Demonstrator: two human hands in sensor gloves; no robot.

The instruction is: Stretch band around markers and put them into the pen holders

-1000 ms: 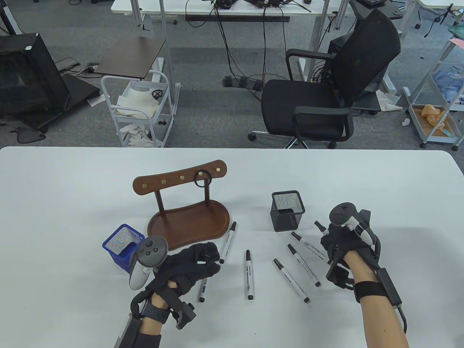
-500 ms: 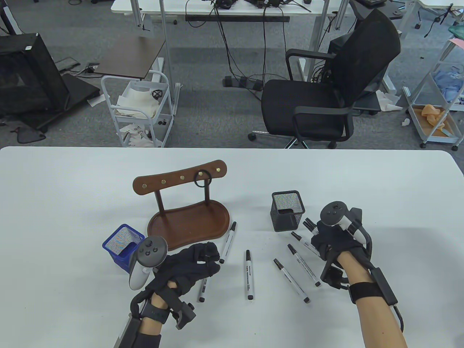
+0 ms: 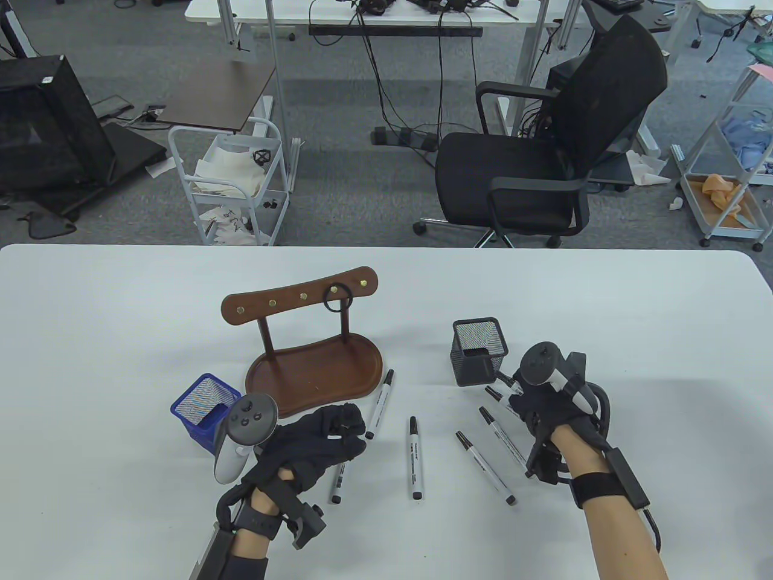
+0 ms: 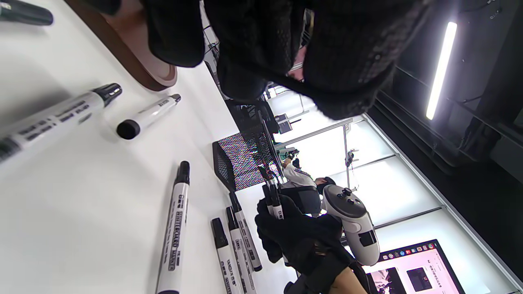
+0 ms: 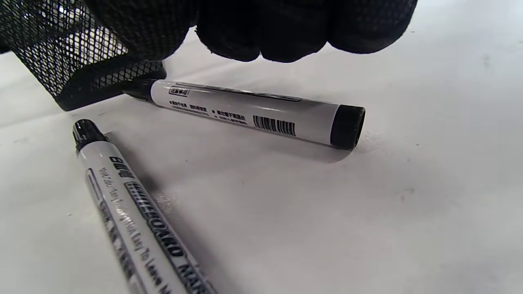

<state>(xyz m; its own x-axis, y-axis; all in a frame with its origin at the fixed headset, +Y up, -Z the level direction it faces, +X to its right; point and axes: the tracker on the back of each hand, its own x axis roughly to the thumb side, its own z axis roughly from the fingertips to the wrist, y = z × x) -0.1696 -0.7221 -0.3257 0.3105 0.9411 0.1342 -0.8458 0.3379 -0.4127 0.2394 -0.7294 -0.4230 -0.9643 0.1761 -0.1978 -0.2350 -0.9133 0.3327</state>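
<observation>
My left hand [image 3: 338, 438] rests near the wooden rack's tray with its fingers curled; a thin black band [image 4: 286, 81] stretches across them in the left wrist view. My right hand [image 3: 524, 403] grips two markers [image 4: 271, 198], caps pointing away, right beside the black mesh pen holder [image 3: 480, 351]. Several more black-capped white markers lie between my hands, such as one marker [image 3: 415, 457] in the middle and another marker [image 5: 253, 112] under my right fingers. A blue mesh pen holder [image 3: 202, 411] stands left of my left hand. A spare band [image 3: 336, 298] hangs on the rack.
The wooden hook rack [image 3: 302, 297] with its brown tray [image 3: 314, 374] stands behind my left hand. One marker [image 3: 379, 403] lies by the tray's right end. An office chair [image 3: 543, 163] and a white cart [image 3: 232, 181] stand beyond the table's far edge.
My right hand has slid left and slightly away from me with its markers, ending beside the black pen holder. My left hand has stayed put.
</observation>
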